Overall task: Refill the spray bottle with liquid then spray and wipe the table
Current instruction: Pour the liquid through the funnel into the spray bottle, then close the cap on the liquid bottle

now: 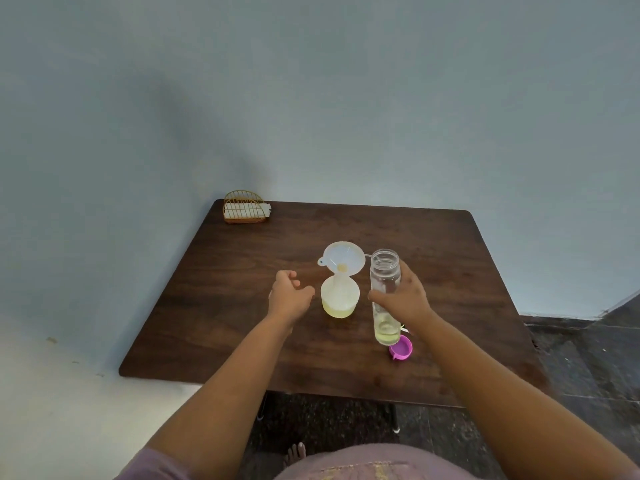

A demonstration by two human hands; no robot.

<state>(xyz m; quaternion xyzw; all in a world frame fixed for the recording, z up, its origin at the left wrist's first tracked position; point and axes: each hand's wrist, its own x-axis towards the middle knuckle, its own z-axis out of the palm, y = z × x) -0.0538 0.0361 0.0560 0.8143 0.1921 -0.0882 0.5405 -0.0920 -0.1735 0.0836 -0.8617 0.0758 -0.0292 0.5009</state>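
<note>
- Holding the clear bottle (385, 296) upright near the middle of the table (214, 306), the right hand (403, 297) has its fingers and thumb curled round the glass about halfway up; the mouth is uncapped and a little pale yellow liquid sits at the bottom, so most of it looks already poured out.
- Sitting just left of that bottle, the spray bottle (340, 298) carries a white funnel (343, 260) in its neck, which I judge is there to stop spills while filling; yellowish liquid shows in its lower part.
- Hovering just left of the spray bottle without touching it, the left hand (290, 294) has its fingers loosely curled and holds nothing, probably ready to steady the bottle or lift the funnel.
- Lying on the table toward the near right edge, a purple cap (401, 348) rests open side up, set out of the way beside the clear bottle's base.
- Standing at the far left corner, a gold wire holder (244, 206) keeps white napkins, likely meant for wiping.
- Dark wood grain covers the table; pale blue walls (346, 98) stand behind, dark stone floor (588, 358) to the right.
</note>
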